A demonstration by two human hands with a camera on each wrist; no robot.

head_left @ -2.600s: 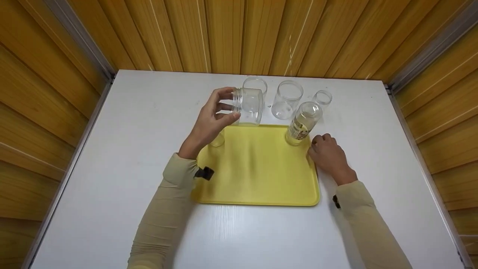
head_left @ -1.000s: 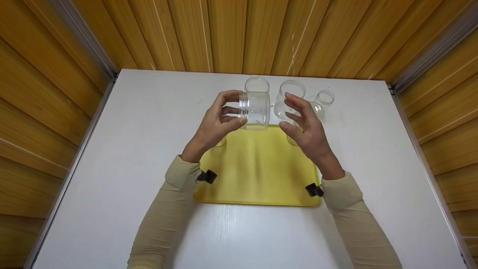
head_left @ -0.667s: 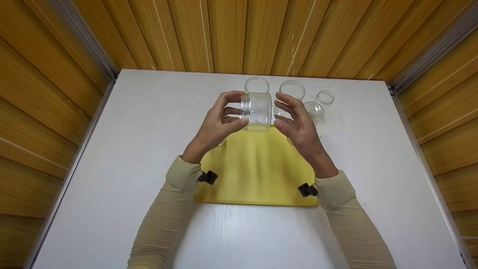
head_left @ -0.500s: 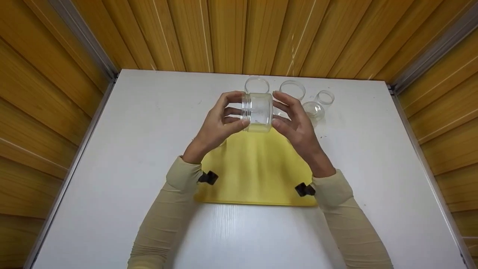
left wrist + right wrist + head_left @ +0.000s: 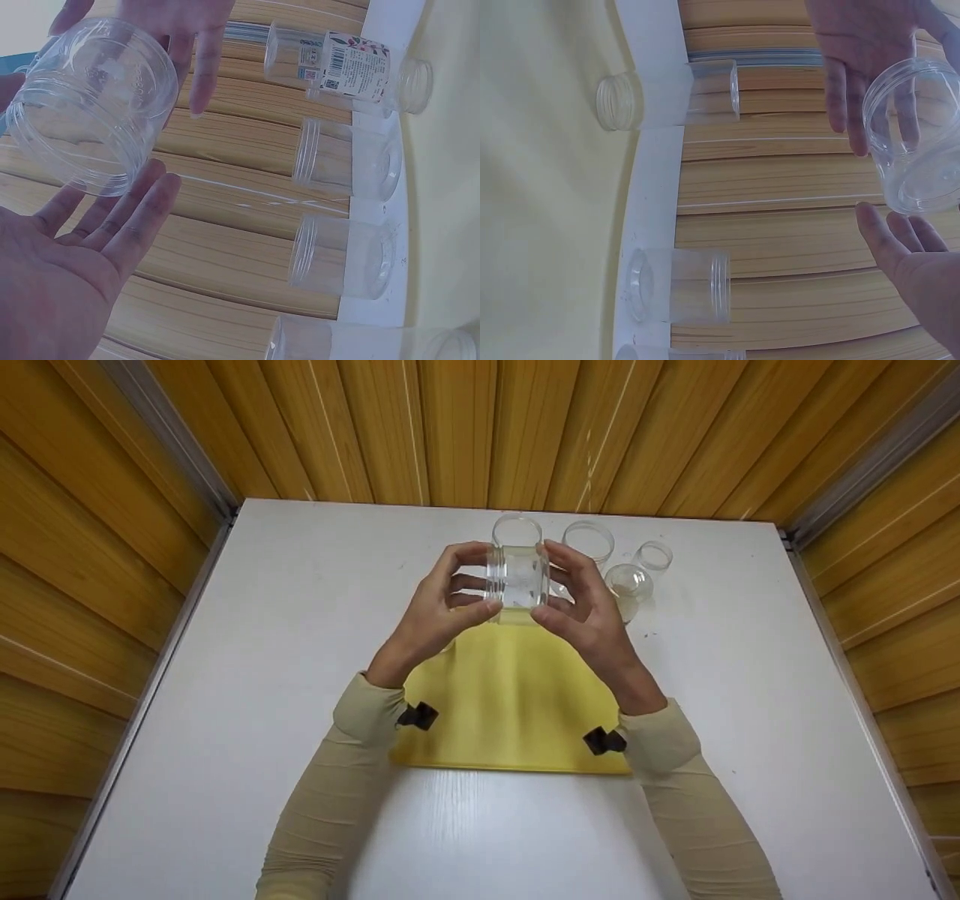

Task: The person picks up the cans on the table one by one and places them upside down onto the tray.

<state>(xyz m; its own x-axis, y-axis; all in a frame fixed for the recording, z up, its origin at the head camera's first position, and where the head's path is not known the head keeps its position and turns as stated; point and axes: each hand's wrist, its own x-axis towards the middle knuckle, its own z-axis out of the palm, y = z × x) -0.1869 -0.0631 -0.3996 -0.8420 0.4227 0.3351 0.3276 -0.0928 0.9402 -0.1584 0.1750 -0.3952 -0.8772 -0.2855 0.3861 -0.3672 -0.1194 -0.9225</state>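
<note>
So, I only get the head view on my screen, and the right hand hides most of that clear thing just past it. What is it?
Observer: A clear bottle; the left wrist view shows a printed label on it.
Visitor: Oh! And is anything tucked behind the left hand?
Observer: Yes, the right wrist view shows another clear container there, ridged end down on the yellow tray.
Visitor: I see the held jar only side-on. Is there a lid over its mouth?
Observer: No lid: the left wrist view looks right in through the open, threaded mouth.
</note>
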